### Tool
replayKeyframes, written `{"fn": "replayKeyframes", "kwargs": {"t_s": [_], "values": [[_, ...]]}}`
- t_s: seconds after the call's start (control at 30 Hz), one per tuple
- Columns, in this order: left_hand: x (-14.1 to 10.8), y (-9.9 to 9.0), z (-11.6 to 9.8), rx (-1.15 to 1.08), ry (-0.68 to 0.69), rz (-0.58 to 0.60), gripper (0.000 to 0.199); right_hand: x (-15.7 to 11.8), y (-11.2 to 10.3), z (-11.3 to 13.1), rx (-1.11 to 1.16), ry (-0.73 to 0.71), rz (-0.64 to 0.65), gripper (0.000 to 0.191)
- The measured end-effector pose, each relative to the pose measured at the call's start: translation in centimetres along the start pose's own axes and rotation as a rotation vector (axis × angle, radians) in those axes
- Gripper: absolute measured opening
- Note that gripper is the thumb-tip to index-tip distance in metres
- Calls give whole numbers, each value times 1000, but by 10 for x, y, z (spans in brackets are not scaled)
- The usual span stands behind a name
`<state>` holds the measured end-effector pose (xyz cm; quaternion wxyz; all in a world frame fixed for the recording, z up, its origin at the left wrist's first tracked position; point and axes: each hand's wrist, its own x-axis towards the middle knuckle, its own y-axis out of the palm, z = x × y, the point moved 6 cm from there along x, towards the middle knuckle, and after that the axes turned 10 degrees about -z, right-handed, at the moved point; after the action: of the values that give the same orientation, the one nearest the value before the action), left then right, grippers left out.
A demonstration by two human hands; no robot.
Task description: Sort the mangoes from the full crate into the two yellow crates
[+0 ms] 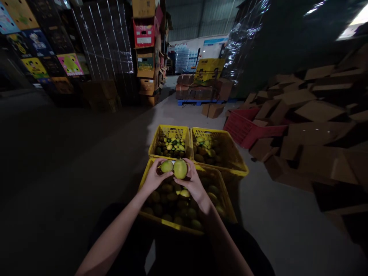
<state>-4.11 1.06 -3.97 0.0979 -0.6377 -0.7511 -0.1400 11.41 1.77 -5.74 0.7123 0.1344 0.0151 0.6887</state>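
Note:
My left hand (155, 177) is closed on a smaller green lemon (166, 166). Beside it, a larger yellow-green lemon (180, 169) sits in the grip of my right hand (194, 183). The two fruits are side by side, close together, with my thumbs below them. Both hands are above the near yellow crate (184, 228), which holds many more lemons (184, 193), mostly in shadow. Behind it stand a far left yellow crate (169, 127) with small yellow and green fruit and a far right yellow crate (234, 159) with fruit toward its left side.
A red crate (241, 128) and a heap of cardboard boxes (316, 147) lie to the right. Ahead are a blue pallet (198, 102) with cartons, a column of stacked boxes (146, 63) and wrapped stacks (100, 42). Dim concrete floor (126, 126) surrounds the crates.

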Motion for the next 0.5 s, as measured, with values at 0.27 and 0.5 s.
{"fn": "replayKeyframes", "kwargs": {"t_s": [0.27,0.5], "values": [[-13,8,-20,255,381,166,33,-1,1,20,-17,-124,29,58],[-10,7,-1,219,103,164,38,-4,1,12,74,59,5,48]]}}
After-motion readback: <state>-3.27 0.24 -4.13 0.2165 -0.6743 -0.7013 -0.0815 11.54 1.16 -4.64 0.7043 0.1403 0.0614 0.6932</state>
